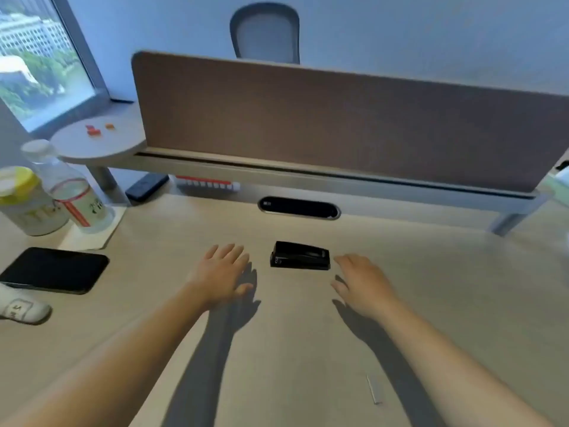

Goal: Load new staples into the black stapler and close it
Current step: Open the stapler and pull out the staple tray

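Note:
The black stapler (300, 256) lies closed on the light wooden desk (277, 349), lengthwise left to right, in the middle of the view. My left hand (223, 274) hovers flat just left of it, fingers spread, holding nothing. My right hand (361, 283) is just right of the stapler, fingers loosely apart, its fingertips close to the stapler's right end but not touching. A silver strip of staples (374, 389) lies on the desk near the front, under my right forearm's left side.
A black phone (54, 269) lies at the left. Two bottles (66, 192) stand at the far left on a paper. A white object (18, 308) sits at the left edge. A brown divider panel (338, 118) and a cable slot (299, 208) close the back.

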Available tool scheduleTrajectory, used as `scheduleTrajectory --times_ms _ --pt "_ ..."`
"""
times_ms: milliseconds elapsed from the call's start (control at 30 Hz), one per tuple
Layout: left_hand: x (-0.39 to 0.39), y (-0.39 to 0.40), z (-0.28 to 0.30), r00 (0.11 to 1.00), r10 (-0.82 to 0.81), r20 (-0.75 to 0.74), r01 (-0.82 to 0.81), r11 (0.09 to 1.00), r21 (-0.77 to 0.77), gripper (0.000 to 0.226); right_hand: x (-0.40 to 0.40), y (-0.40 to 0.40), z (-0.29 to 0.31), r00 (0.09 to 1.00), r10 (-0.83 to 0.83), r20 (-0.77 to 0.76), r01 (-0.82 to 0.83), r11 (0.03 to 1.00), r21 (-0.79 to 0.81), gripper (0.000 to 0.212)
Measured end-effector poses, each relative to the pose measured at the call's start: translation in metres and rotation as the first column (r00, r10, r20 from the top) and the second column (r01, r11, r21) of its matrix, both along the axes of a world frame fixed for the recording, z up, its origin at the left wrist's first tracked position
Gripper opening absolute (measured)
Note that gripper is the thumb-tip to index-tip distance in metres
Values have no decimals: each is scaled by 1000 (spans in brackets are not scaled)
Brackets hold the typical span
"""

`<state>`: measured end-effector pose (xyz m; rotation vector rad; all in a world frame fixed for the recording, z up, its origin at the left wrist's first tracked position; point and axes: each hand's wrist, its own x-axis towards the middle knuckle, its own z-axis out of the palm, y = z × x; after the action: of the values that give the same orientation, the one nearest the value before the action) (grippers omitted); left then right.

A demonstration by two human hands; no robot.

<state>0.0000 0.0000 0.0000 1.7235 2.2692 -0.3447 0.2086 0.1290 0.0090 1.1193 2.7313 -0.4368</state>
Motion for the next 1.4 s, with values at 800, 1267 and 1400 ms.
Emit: scheduleTrajectory --times_ms 800,1267,1400 --pt "-24 82 -89 863 93 496 -290 896 335 43 -91 25 -64 810 -265 -524 162 959 -235 24" --pt "-22 82 -89 860 97 501 -302 888 348 41 -65 32 -46 397 -550 -735 172 831 -529 20" --pt "-23 83 -90 873 97 478 -288 893 345 41 -59 31 -54 321 -570 -756 243 821 -516 19"
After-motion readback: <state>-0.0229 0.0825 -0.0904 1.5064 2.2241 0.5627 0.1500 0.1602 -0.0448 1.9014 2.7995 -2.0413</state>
